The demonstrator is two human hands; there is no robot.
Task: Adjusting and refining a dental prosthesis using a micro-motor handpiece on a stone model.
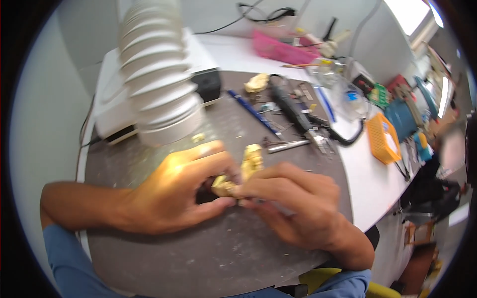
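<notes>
My left hand curves around a small cream-yellow dental plaster cast, gripping it between thumb and fingers low over the grey mat. My right hand meets the cast from the right, its fingers pinched together at the cast's edge. A pale sliver shows between the right fingers, too blurred to name. Just beyond both hands lies another yellow cast piece, partly hidden by the right fingers. A small yellow fragment rests on the mat past the left hand.
A white ribbed hose hangs over the mat beside a white box. Further back lie a blue pen-like tool, a black handpiece and another cast. An orange basket stands at the right edge; a pink tray sits behind.
</notes>
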